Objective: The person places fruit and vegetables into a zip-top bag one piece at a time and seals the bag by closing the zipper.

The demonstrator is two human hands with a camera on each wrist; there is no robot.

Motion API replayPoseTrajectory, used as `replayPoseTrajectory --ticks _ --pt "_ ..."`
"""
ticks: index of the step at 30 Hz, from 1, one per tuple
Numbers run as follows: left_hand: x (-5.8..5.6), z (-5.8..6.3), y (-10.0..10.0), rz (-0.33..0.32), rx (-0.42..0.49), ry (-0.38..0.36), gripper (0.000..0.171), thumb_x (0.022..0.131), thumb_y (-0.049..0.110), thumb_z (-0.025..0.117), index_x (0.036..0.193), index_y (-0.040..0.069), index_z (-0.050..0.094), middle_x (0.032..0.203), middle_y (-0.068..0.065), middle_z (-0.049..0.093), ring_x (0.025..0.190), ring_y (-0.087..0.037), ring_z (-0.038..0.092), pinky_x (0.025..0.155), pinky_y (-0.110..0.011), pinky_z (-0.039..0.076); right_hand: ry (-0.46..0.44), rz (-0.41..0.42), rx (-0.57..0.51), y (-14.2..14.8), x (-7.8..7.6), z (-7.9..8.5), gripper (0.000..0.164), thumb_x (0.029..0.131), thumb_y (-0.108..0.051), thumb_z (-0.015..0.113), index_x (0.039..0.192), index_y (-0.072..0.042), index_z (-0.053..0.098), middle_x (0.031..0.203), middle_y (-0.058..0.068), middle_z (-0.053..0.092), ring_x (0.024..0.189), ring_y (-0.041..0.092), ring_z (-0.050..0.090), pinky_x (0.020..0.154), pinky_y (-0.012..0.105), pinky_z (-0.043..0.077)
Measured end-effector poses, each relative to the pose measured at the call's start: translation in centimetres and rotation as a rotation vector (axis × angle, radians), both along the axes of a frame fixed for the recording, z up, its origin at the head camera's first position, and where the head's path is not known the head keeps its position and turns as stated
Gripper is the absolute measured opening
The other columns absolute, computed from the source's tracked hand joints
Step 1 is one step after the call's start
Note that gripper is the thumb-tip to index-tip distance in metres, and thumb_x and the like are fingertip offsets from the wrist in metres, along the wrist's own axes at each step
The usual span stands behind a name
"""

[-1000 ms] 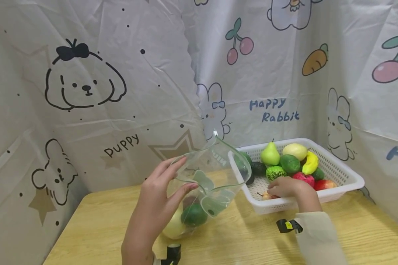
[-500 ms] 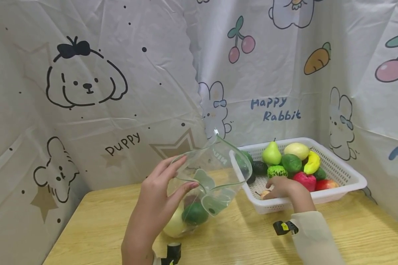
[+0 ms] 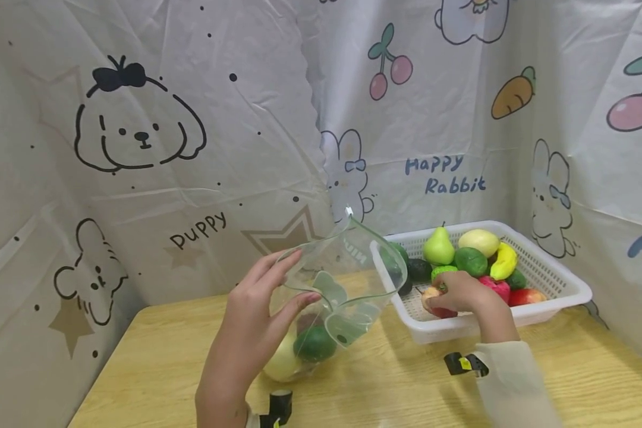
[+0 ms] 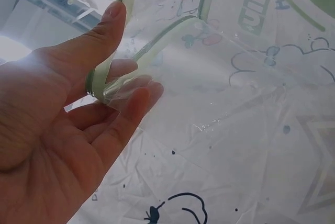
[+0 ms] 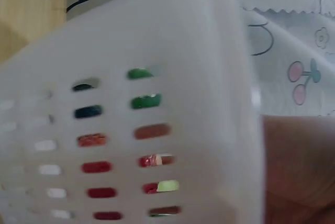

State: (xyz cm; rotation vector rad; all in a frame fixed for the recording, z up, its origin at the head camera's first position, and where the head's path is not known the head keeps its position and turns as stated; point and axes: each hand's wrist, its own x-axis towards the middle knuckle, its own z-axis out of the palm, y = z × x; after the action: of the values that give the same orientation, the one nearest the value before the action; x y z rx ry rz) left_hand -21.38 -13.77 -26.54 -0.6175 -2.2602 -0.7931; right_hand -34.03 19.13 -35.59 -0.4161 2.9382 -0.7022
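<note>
My left hand (image 3: 259, 309) holds the open mouth of a clear zip bag (image 3: 348, 279) with a pale green zip edge. In the left wrist view, the green zip edge (image 4: 99, 80) runs between thumb and fingers. Inside the bag lie a dark green fruit (image 3: 315, 343) and a pale yellow fruit (image 3: 282, 359), with something dark red behind them. My right hand (image 3: 462, 291) reaches into the white basket (image 3: 433, 336) and grips a red and yellow apple (image 3: 432, 299) with a thin stem, partly hidden by the fingers. The basket wall (image 5: 125, 41) covers most of the right wrist view.
The basket also holds a green pear (image 3: 438, 246), a banana (image 3: 504, 261), a pale yellow oval fruit (image 3: 478, 242), a pink-red fruit (image 3: 497, 289) and several green fruits. Printed sheets (image 3: 235, 148) hang behind the wooden table (image 3: 385, 386).
The right hand has lifted slightly within the basket, and the apple has turned up with it, showing more of its red side. The left hand and bag have stayed in place.
</note>
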Motion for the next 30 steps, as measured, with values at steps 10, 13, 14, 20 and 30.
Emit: replayPoseTrajectory --ticks 10,13,14,20,30 --pt "0.0 0.0 0.0 0.018 -0.011 -0.020 0.059 0.077 0.033 0.072 0.130 0.013 0.055 0.126 -0.004 0.059 0.098 -0.015 0.058 0.084 -0.040 0.057 0.236 -0.102 -0.107 -0.3 1.6 3.1 0.062 0.085 -0.037 0.064 0.124 0.009 0.050 0.104 0.026 0.064 0.090 0.035 0.057 0.081 0.057 0.053" --pt "0.0 0.0 0.0 0.015 -0.013 -0.018 0.059 0.077 0.032 0.072 0.130 0.013 0.055 0.126 -0.004 0.059 0.100 -0.015 0.058 0.085 -0.040 0.057 0.310 -0.138 -0.188 -0.8 2.6 4.5 0.065 0.087 -0.042 0.060 0.129 0.006 0.046 0.118 0.030 0.059 0.101 0.040 0.058 0.085 0.061 0.052" --pt "0.0 0.0 0.0 0.014 -0.015 -0.017 0.059 0.077 0.031 0.072 0.130 0.012 0.055 0.126 -0.005 0.059 0.101 -0.015 0.058 0.086 -0.041 0.057 0.339 -0.148 -0.224 -1.0 2.9 4.9 0.066 0.088 -0.044 0.058 0.130 0.005 0.046 0.120 0.030 0.059 0.103 0.041 0.058 0.085 0.061 0.052" --pt "0.0 0.2 0.0 0.011 -0.016 -0.015 0.058 0.078 0.032 0.072 0.130 0.013 0.055 0.126 -0.005 0.059 0.103 -0.017 0.058 0.086 -0.042 0.057 0.611 -0.194 -0.438 -2.5 4.8 7.2 0.058 0.088 -0.045 0.058 0.130 -0.005 0.050 0.112 0.019 0.064 0.099 0.028 0.058 0.073 0.044 0.057" --pt "0.0 0.1 0.0 0.002 -0.020 -0.005 0.058 0.078 0.032 0.071 0.130 0.012 0.055 0.126 -0.006 0.059 0.108 -0.017 0.057 0.088 -0.043 0.056 0.874 -0.008 -0.675 -5.1 7.6 9.0 0.050 0.082 -0.010 0.070 0.128 -0.010 0.051 0.115 0.007 0.063 0.098 0.007 0.053 0.070 0.009 0.046"
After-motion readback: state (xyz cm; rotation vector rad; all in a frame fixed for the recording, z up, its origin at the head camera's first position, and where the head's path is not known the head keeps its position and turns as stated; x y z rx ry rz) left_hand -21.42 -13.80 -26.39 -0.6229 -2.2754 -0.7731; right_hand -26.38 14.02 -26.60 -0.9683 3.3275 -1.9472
